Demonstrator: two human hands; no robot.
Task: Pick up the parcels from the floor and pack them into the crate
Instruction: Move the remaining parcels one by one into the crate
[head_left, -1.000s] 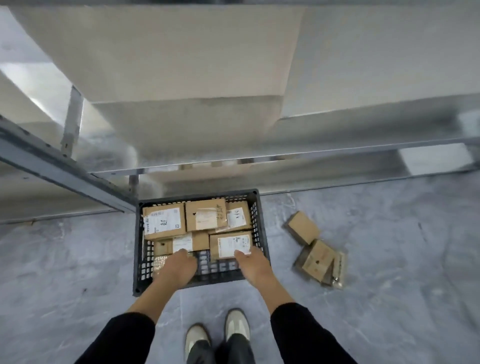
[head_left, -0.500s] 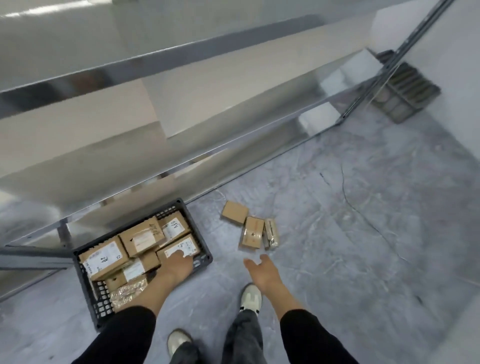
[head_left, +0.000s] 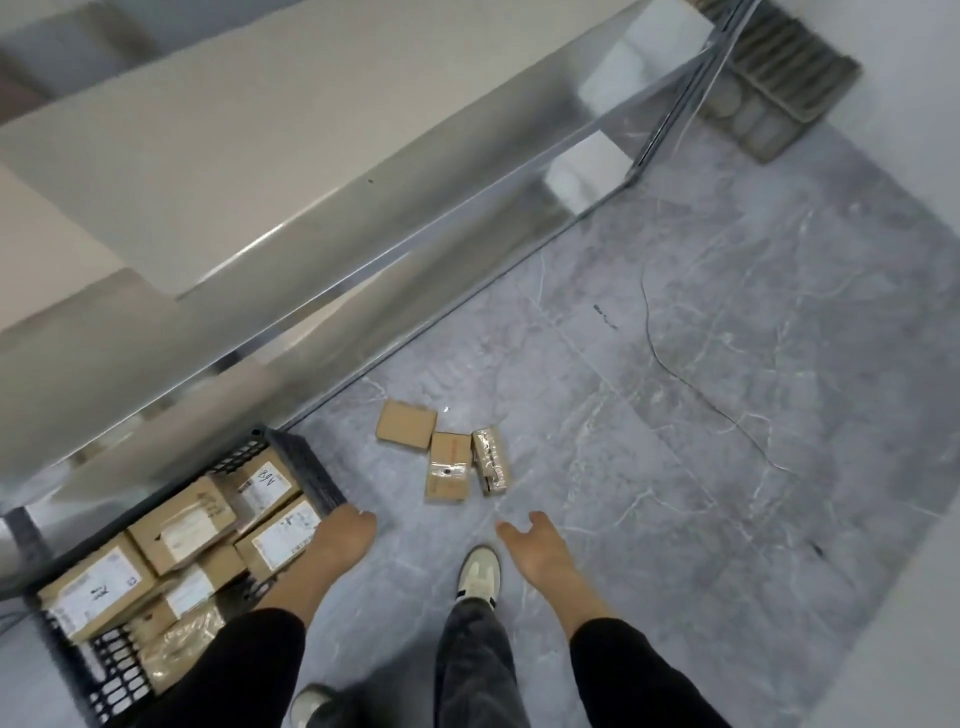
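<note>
Three parcels (head_left: 449, 466) lie close together on the floor (head_left: 675, 415), just right of the crate (head_left: 311, 470) and near the foot of the metal shelving (head_left: 363, 270): a plain box (head_left: 406, 426), a taped box (head_left: 448, 483) touching it, and a film-wrapped one (head_left: 491, 460) against that. The crate holds many boxes. Your hands are apart and both empty. Your left hand (head_left: 343, 535) hangs loose-fingered by the crate's right corner, and your right hand (head_left: 535, 545) is spread just short of the parcels. You look to be on the reach for the next load. Step in, stoop, and take the taped box first.
</note>
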